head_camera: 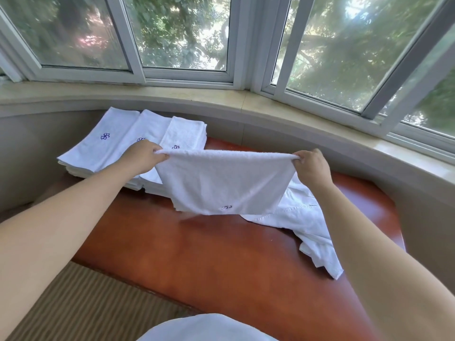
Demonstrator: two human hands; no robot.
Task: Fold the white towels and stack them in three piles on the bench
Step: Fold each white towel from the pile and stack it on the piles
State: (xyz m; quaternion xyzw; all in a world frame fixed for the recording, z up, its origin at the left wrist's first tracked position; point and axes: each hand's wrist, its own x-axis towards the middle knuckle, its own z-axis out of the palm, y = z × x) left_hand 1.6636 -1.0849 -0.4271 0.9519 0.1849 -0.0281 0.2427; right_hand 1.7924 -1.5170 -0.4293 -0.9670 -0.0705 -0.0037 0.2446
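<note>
Above the bench [221, 262], left hand [145, 156] and right hand [311, 166] pinch a halved towel [221, 183], probably needing another fold before stacking.

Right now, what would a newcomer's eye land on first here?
The white towel stretched in mid-air above the red-brown bench, its top corners pinched by the left hand and right hand. Three folded stacks sit far left; unfolded white cloth lies right.
</note>
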